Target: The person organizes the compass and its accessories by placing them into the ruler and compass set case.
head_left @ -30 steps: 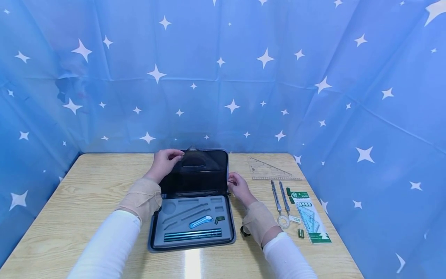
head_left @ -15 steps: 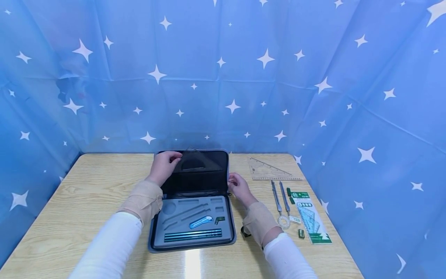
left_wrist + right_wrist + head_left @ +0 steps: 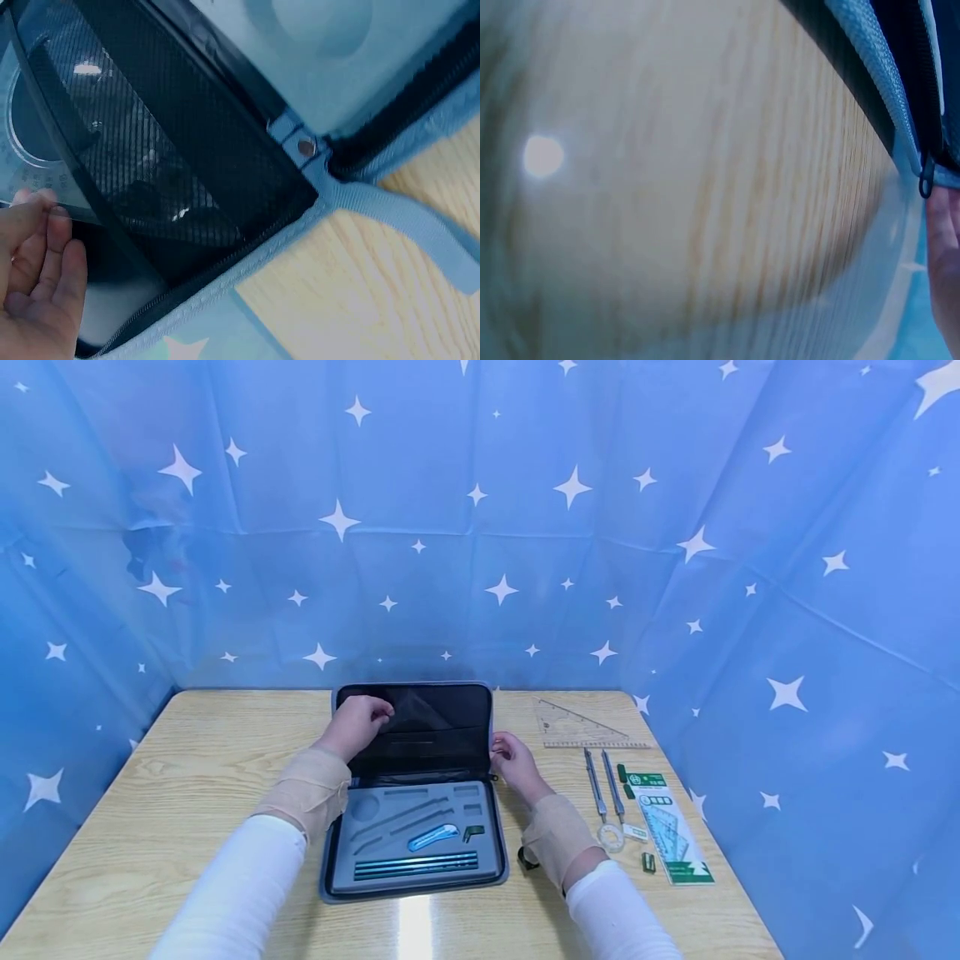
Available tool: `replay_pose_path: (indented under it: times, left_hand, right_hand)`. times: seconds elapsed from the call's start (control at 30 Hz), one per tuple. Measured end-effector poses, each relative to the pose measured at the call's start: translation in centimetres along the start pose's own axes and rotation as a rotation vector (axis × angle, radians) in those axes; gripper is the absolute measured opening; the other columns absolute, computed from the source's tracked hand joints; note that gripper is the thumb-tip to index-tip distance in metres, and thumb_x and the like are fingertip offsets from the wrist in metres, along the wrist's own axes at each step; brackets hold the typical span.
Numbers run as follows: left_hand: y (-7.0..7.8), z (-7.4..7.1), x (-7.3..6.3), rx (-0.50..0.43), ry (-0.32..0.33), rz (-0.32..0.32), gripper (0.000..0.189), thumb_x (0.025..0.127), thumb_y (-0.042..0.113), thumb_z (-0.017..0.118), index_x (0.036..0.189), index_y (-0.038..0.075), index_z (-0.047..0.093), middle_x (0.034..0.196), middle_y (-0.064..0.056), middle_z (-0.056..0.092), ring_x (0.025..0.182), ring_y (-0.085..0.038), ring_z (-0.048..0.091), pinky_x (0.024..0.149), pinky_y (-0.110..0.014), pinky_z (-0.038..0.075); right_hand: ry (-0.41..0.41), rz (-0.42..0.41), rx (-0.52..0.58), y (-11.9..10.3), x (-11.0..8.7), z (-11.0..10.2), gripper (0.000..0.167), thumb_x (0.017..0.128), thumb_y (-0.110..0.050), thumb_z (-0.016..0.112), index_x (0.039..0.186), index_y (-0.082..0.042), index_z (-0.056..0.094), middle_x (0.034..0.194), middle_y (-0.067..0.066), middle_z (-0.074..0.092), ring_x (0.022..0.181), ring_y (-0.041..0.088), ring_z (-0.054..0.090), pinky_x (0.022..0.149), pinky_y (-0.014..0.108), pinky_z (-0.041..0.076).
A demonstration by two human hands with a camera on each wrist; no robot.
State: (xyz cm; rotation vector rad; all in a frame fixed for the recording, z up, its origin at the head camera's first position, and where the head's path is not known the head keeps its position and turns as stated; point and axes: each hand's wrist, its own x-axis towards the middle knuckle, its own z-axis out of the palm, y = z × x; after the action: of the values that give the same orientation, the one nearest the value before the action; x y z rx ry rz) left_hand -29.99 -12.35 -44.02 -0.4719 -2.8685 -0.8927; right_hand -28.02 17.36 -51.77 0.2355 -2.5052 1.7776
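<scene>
In the head view a zippered drawing-set case [image 3: 412, 892] lies unfolded, its dark lid [image 3: 450, 693] raised at the back. My left hand [image 3: 358, 728] pinches the edge of a clear plastic set square [image 3: 45, 178] with a half-round cutout. Much of that set square sits behind the mesh pocket [image 3: 139, 142] of the lid. My right hand [image 3: 516, 762] grips the lid's right edge; only part of its fingers shows beside the zipper pull [image 3: 927, 178] in the right wrist view. Pencils [image 3: 416, 866], a blue cutter knife [image 3: 432, 837] and a small green piece [image 3: 472, 833] lie in the grey insert.
Right of the case on the wooden table [image 3: 187, 760] lie a clear triangle [image 3: 573, 727], two metal compasses [image 3: 595, 785], a white ring-shaped piece [image 3: 611, 837], an eraser [image 3: 634, 832], a green sharpener [image 3: 648, 862] and a green-white packet [image 3: 667, 827]. A star-printed curtain [image 3: 450, 568] surrounds the table.
My left hand has moved down a little with the set square, which has slid deeper into the lid pocket; its top no longer stands above the lid. My right hand stays at the lid edge.
</scene>
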Motion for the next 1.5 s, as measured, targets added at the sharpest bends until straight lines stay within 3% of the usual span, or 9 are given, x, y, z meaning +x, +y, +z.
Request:
replay_pose_path:
  times: [0.23,0.6,0.83,1.1,1.2,1.33,1.4,1.47,1.5]
  left_hand:
    - [0.6,0.6,-0.5,0.048,-0.061,-0.068,0.011,0.088,0.005,0.064,0.094,0.006,0.073,0.097,-0.009,0.07,0.093,-0.023,0.063,0.086,-0.041,0.051]
    - [1.2,1.0,-0.5,0.276,-0.02,0.012,0.008,0.086,0.01,0.066,0.085,0.006,0.073,0.086,-0.008,0.07,0.081,-0.021,0.064,0.076,-0.039,0.053]
    - [1.4,1.8,-0.6,0.164,0.047,0.032,0.018,0.086,0.011,0.067,0.101,0.002,0.071,0.099,-0.013,0.067,0.094,-0.026,0.063,0.083,-0.041,0.052]
    - [1.4,2.0,-1.0,0.121,0.008,0.017,0.029,0.088,0.013,0.064,0.114,0.001,0.066,0.11,-0.013,0.064,0.101,-0.025,0.062,0.089,-0.041,0.051]
    - [0.7,1.9,-1.5,0.088,0.106,0.02,0.03,0.09,0.014,0.062,0.118,0.003,0.065,0.112,-0.013,0.062,0.105,-0.027,0.059,0.092,-0.043,0.048]
    - [-1.2,2.0,-2.5,-0.075,0.393,-0.046,0.027,0.09,0.006,0.057,0.117,0.002,0.06,0.111,-0.017,0.054,0.106,-0.032,0.05,0.094,-0.044,0.042]
    - [-2.5,2.1,-3.1,-0.196,0.509,-0.117,0.029,0.089,0.001,0.055,0.117,-0.003,0.055,0.11,-0.022,0.049,0.103,-0.036,0.048,0.093,-0.046,0.04]
    - [-3.8,2.2,-3.9,-0.308,0.524,-0.213,0.032,0.09,-0.001,0.051,0.121,-0.008,0.049,0.112,-0.026,0.045,0.103,-0.039,0.047,0.093,-0.047,0.04]
    - [-4.4,2.1,-4.3,-0.348,0.494,-0.261,0.033,0.091,-0.001,0.049,0.123,-0.01,0.047,0.113,-0.027,0.046,0.103,-0.041,0.049,0.092,-0.047,0.041]
  right_hand:
    - [-0.024,0.012,0.006,-2.4,-0.7,-0.2,0.024,0.086,0.014,0.051,0.109,0.014,0.054,0.097,0.034,0.057,0.09,0.033,0.053,0.079,0.028,0.041]
    - [0.027,0.003,-0.028,1.3,0.6,0.3,0.021,0.086,0.012,0.054,0.106,0.007,0.057,0.09,0.021,0.062,0.081,0.013,0.053,0.074,0.021,0.043]
    - [0.038,-0.014,-0.019,1.7,0.7,0.4,0.021,0.085,0.012,0.055,0.105,0.007,0.058,0.089,0.021,0.063,0.082,0.016,0.055,0.075,0.02,0.043]
    - [0.047,0.015,-0.035,1.6,0.8,0.4,0.022,0.086,0.012,0.055,0.106,0.006,0.059,0.092,0.022,0.063,0.085,0.019,0.055,0.078,0.024,0.043]
    - [0.047,0.011,-0.031,1.4,0.8,0.5,0.021,0.086,0.011,0.055,0.106,0.005,0.059,0.091,0.02,0.063,0.084,0.017,0.055,0.077,0.022,0.043]
    - [0.024,0.018,-0.011,0.4,0.6,0.4,0.021,0.086,0.012,0.054,0.106,0.007,0.057,0.093,0.024,0.062,0.086,0.022,0.055,0.078,0.025,0.043]
    - [0.023,0.024,-0.017,0.4,0.6,0.4,0.022,0.087,0.012,0.054,0.108,0.008,0.057,0.094,0.025,0.062,0.087,0.023,0.055,0.078,0.025,0.043]
    - [0.025,0.034,-0.039,0.9,0.7,0.4,0.022,0.087,0.011,0.054,0.109,0.007,0.057,0.094,0.023,0.063,0.088,0.023,0.055,0.077,0.025,0.043]
    - [0.027,0.04,-0.047,1.3,0.9,0.4,0.022,0.087,0.01,0.055,0.109,0.005,0.058,0.094,0.021,0.063,0.087,0.021,0.055,0.076,0.024,0.043]
